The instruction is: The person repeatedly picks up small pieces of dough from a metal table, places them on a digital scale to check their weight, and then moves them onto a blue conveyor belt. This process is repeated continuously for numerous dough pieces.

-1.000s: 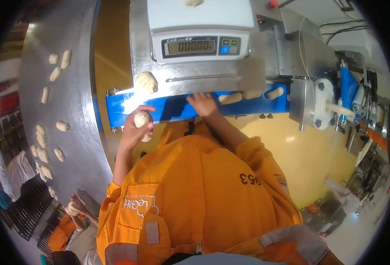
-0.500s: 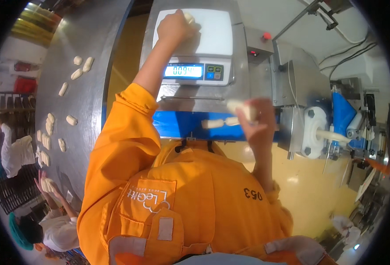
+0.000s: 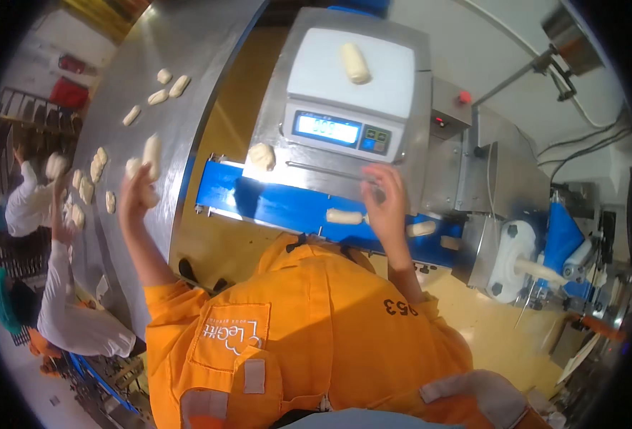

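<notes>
Over the steel table on the left, my left hand [image 3: 137, 191] is closed around pale dough pieces [image 3: 152, 159], one sticking up past the fingers and another at the palm; the hold is partly blurred. My right hand [image 3: 385, 207] is above the blue conveyor belt [image 3: 287, 205], fingers curved and apart, with nothing seen in it. One dough cylinder [image 3: 355, 63] lies on the white plate of the digital scale [image 3: 344, 132]. A rounded dough lump [image 3: 262, 156] rests on the steel surface by the scale. Dough rolls [image 3: 344, 216] sit on the belt near my right hand.
Several dough pieces [image 3: 158, 96] are scattered on the steel table [image 3: 209, 64]. Two co-workers in white [image 3: 80, 307] stand along its far left side. To the right are a steel machine [image 3: 505, 171] and a control box with a red button [image 3: 464, 97].
My left hand has left the scale and moved to the left table with dough in it. A dough cylinder now lies on the scale, and my right hand no longer holds dough. The view has shifted.
</notes>
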`<state>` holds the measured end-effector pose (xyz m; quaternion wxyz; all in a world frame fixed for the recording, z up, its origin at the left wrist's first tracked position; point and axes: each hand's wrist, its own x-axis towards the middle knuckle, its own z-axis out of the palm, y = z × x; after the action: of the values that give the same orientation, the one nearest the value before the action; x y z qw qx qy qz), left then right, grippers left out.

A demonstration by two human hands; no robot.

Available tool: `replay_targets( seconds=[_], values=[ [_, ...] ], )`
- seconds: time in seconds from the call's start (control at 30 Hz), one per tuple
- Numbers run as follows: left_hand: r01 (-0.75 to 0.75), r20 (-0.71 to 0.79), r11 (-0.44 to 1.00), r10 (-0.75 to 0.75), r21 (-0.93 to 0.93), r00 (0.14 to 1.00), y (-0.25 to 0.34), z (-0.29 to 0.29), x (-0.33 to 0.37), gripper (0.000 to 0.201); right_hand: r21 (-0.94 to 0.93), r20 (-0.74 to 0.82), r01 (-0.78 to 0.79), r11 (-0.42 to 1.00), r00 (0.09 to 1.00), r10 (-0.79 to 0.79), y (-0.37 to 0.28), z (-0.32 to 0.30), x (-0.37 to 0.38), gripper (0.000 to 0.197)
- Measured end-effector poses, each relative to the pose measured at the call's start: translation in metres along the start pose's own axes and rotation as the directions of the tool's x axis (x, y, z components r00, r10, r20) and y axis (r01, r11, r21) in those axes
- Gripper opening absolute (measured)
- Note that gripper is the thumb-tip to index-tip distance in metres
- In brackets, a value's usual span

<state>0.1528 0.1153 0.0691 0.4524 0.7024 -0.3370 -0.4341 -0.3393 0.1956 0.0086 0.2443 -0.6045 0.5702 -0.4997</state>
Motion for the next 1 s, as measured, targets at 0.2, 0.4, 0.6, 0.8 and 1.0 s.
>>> replay_targets(
  seconds=[0.2, 0.4, 0.6, 0.8, 1.0],
  values=[
    [0.0, -0.192, 0.997, 0.014, 0.074, 0.981, -0.033, -0.12, 0.004, 0.043, 0.026, 0.156, -0.024, 0.999, 0.988, 0.02, -0.015, 0.031, -0.003, 0.017],
    [-0.06, -0.22, 0.998, 0.06, 0.006, 0.974, -0.031, -0.136, -0.007, 0.044, 0.048, 0.194, -0.003, 0.999, 0.981, -0.007, -0.051, 0.075, 0.028, 0.016],
    [-0.233, 0.132, 0.961, 0.253, -0.151, 0.958, 0.015, -0.021, -0.042, 0.039, 0.484, 0.611, -0.46, 0.744, 0.786, 0.089, -0.123, 0.184, 0.043, 0.034],
    [0.066, 0.373, 0.978, 0.012, -0.197, 0.928, 0.014, -0.026, -0.046, 0.028, 0.431, 0.775, -0.629, 0.647, 0.625, 0.091, -0.156, 0.287, 0.051, 0.043],
    [0.116, -0.269, 0.993, -0.109, 0.009, 0.957, -0.065, -0.163, 0.01, 0.027, 0.421, 0.848, -0.756, 0.501, 0.524, 0.078, -0.151, 0.317, 0.042, 0.041]
  ],
)
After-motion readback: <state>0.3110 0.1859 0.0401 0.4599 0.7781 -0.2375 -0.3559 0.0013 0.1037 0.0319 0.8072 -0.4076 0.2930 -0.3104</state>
